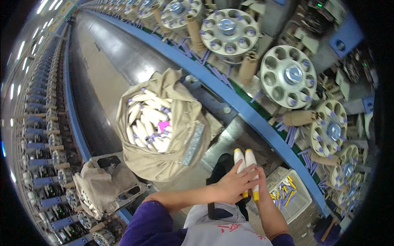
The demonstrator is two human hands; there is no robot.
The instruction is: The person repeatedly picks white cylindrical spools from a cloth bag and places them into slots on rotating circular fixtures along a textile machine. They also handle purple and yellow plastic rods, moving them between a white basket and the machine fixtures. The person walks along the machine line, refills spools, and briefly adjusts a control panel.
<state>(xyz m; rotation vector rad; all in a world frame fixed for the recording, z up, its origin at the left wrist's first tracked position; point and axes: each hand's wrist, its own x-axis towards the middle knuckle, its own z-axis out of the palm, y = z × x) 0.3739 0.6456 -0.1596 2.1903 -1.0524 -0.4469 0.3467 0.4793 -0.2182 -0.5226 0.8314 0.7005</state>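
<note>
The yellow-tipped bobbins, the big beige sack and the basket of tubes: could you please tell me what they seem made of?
Yellow-tipped bobbins: probably matte white yarn, smoothly wound; their bright, evenly coloured yellow ends suggest plastic.
Big beige sack: likely dull, heavy cloth, since it folds and sags softly.
Basket: probably pale plastic, judging by its regular, slotted walls.

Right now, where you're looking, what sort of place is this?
Probably a yarn or thread factory. Long rows of machines line the aisle, a big cloth sack holds a heap of white bobbins, and there are two yellow-tipped bobbins in hand.
</note>
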